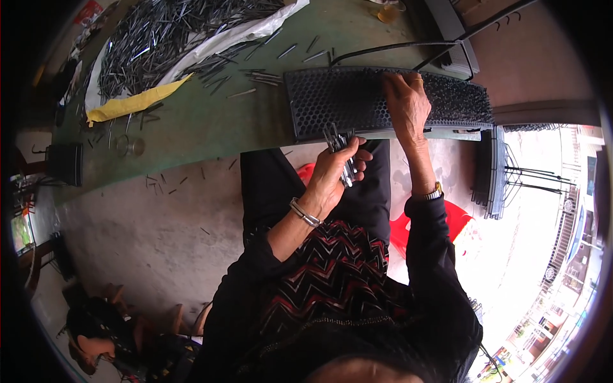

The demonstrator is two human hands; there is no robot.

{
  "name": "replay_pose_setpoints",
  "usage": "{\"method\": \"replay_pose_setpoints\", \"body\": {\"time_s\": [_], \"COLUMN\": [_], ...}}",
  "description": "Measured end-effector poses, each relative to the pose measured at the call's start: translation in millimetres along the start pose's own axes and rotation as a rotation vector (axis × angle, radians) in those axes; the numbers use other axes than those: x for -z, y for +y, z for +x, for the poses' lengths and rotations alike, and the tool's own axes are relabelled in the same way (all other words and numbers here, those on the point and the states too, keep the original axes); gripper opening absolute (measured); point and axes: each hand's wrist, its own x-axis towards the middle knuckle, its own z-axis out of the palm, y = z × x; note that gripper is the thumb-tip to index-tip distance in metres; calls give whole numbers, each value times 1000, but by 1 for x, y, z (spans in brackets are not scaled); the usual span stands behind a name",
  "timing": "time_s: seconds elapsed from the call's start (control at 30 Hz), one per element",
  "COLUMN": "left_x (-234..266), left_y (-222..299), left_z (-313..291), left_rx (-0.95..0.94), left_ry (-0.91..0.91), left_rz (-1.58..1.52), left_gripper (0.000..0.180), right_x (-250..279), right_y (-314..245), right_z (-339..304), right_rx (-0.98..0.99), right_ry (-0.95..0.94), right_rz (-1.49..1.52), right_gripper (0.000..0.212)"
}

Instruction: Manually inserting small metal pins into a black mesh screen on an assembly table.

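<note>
My left hand (329, 173) is closed around a bundle of thin, dark strips (348, 171) with a metallic sheen, their ends poking out past the fingers. It sits just below the front edge of a long black perforated plate (332, 102). Over the middle of that plate, my right hand (407, 105) has its fingertips pressed together down at the holes; whatever they pinch is hidden. Left of this hand the round holes show bare. To its right, many small dark pieces (456, 99) stand packed in the plate.
A heap of dark strips (172, 45) lies on white and yellow sheeting on the green table (242, 127), with loose strips around it. A black bent rod (389, 46) rises behind the plate. Stacked black panels (488, 175) stand at right, near a red stool (440, 223). Someone sits at lower left.
</note>
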Motion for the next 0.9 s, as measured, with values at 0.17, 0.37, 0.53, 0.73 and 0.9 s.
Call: {"method": "replay_pose_setpoints", "body": {"time_s": [0.17, 0.37, 0.53, 0.73, 0.9], "left_x": [0, -5, -5, -6, -4], "left_y": [-2, 1, 0, -1, -2], "left_z": [0, -4, -6, -6, -5], "left_rx": [-47, -82, -111, -119, -112], "left_ry": [-81, -91, -106, -127, -74], "left_rz": [-57, -7, 28, 148, 149], "left_gripper": [23, 22, 21, 19, 24], "right_x": [-3, 23, 59, 65, 65], "right_y": [-1, -10, -20, -17, -17], "right_z": [-6, -19, -34, -40, -43], "right_rx": [62, 4, -190, -211, -239], "right_ry": [23, -85, -799, -806, -757], "right_rz": [-61, 159, 838, 873, 852], "right_gripper": [20, 24, 22, 23, 21]}}
